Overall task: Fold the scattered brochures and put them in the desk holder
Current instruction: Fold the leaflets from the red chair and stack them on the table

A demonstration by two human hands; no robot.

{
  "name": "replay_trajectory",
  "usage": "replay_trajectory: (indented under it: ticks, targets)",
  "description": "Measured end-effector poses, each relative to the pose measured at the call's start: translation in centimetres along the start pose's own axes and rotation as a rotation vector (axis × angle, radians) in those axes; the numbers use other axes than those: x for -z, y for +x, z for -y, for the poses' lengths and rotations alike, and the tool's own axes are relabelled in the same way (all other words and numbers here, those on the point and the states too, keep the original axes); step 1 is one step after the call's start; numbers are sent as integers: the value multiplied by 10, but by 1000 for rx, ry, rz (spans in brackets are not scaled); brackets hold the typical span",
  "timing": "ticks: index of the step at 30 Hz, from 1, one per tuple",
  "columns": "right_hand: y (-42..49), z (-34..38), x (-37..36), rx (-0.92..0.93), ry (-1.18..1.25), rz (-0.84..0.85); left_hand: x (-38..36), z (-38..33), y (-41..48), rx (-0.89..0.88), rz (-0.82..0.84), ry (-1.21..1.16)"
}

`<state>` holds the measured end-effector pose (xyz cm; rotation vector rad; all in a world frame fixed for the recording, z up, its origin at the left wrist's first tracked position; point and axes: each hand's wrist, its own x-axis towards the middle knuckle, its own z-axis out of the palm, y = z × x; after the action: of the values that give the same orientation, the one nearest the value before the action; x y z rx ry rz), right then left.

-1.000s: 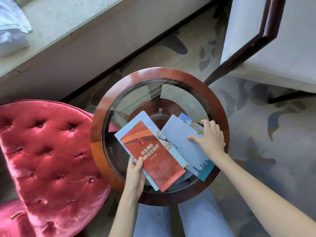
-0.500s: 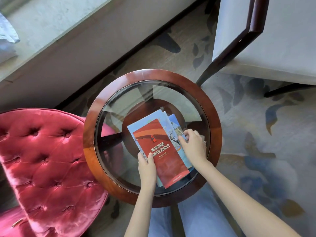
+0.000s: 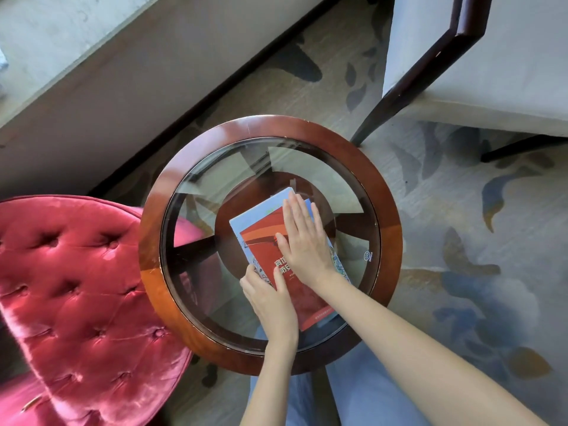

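Note:
A stack of brochures lies on the round glass table (image 3: 319,130). On top is a red brochure (image 3: 304,298) with white characters; under it a light blue brochure (image 3: 256,216) sticks out at the far left edge. My right hand (image 3: 304,238) lies flat on the stack, fingers stretched and together, palm down. My left hand (image 3: 272,298) holds the stack's near left edge, thumb on the red cover and fingers at the side. No desk holder is in view.
A red tufted velvet chair (image 3: 76,287) stands left of the table. A white armchair with dark wooden frame (image 3: 461,56) is at the far right. A pale ledge (image 3: 76,56) runs along the back left. Patterned carpet (image 3: 476,241) surrounds the table; my knees are under its near edge.
The spread brochures were gathered into one stack. My right hand slid the blue one under the others, then moved on top and flattened. My left hand stayed at the near edge.

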<state>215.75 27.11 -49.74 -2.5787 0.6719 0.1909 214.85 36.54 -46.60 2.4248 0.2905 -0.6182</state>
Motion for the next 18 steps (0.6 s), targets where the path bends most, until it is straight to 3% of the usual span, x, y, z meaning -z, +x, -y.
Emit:
replay_trajectory:
  ticks: [8, 18]
  targets:
    - [7, -9, -25, -21, -229, -18, -11, -1, 5, -23, -48, -22]
    - [7, -4, -20, -47, -256, 5, -10, -4, 9, 48, -22, -39]
